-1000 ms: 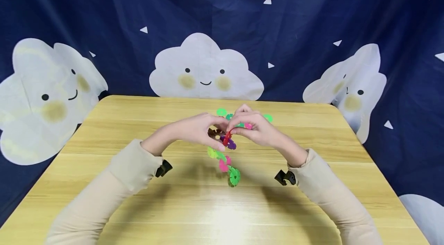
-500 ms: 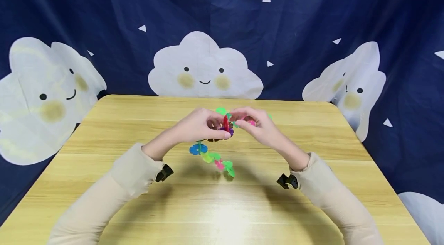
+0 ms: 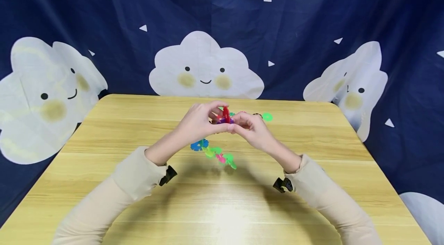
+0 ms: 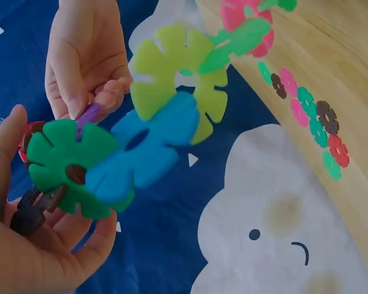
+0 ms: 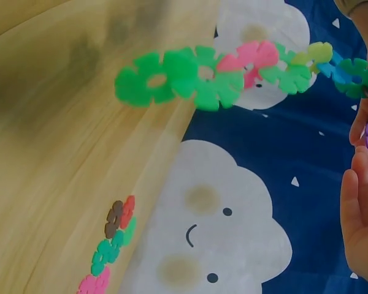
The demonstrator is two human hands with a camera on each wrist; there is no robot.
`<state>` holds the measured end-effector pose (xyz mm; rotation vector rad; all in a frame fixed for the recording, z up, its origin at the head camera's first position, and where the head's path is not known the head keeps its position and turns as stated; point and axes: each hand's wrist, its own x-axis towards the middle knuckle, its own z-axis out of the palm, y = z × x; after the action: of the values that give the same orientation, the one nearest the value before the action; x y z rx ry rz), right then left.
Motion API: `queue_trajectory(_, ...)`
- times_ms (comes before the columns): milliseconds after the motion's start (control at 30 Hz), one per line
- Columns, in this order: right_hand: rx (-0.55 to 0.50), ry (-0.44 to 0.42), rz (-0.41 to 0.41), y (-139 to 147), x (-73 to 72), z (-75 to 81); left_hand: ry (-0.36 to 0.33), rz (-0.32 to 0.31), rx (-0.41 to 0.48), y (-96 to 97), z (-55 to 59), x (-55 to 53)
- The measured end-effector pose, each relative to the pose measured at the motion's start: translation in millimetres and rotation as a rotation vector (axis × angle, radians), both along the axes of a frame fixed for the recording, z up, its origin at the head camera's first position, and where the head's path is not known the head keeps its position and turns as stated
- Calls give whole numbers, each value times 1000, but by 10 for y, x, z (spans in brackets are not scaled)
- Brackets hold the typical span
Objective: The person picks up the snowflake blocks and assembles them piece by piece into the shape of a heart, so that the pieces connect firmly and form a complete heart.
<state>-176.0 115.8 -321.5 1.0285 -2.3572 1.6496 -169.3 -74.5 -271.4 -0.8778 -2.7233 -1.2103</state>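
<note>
Both hands work on a linked chain of notched plastic snowflake discs. My left hand (image 3: 201, 123) grips its upper end, with a finger on the upright red disc (image 3: 226, 114) and the thumb low by the purple disc (image 4: 88, 119). My right hand (image 3: 254, 131) pinches the purple disc from the side, thumbs close together. From my left hand the chain runs on through a dark green disc (image 4: 73, 164), a blue disc (image 4: 144, 147), a yellow disc (image 4: 181, 73), a pink disc (image 5: 250, 61) and green discs (image 5: 144, 79). Fingers partly hide the brown disc beside the purple one.
Loose snowflake discs lie in a group at the table's far side, among them a light green one (image 3: 267, 117), a brown one (image 5: 113, 218) and pink ones (image 4: 299, 113). The wooden table (image 3: 312, 206) ends at a blue curtain (image 3: 295, 25) with printed clouds.
My right hand lets go of the red disc, draws back, then returns to pinch the purple disc. The red disc now stands upright on it, and my left finger has moved onto its top.
</note>
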Motion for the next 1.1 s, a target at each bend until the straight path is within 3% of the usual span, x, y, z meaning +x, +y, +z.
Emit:
queue_trajectory(167,-20,2,-6,-45,-5,-26,64,23,7,-8,-11,13)
queue_trajectory(300,-25,-8,9,-27,-49,-37,72,23,5,-43,-22,5)
queue_trajectory(400,2,-28,-43,74,-172,-58,55,33,-3,-97,-33,-17)
queue_trajectory(467,47,-65,-124,178,-298,-96,43,46,-9,-134,-39,-31)
queue_trajectory(633,209,-144,-256,464,-647,-344,17,88,12,-195,-53,-56)
queue_trajectory(800,461,-134,-211,647,-953,-707,6,94,91,-189,-54,-50)
queue_trajectory(967,855,-105,-215,642,-1114,-894,12,48,79,-138,-56,-41)
queue_trajectory(1000,930,-118,-235,592,-1067,-834,21,37,66,-124,-58,-39)
queue_trajectory(1100,991,-125,-259,560,-1105,-894,46,5,26,-86,-59,-29)
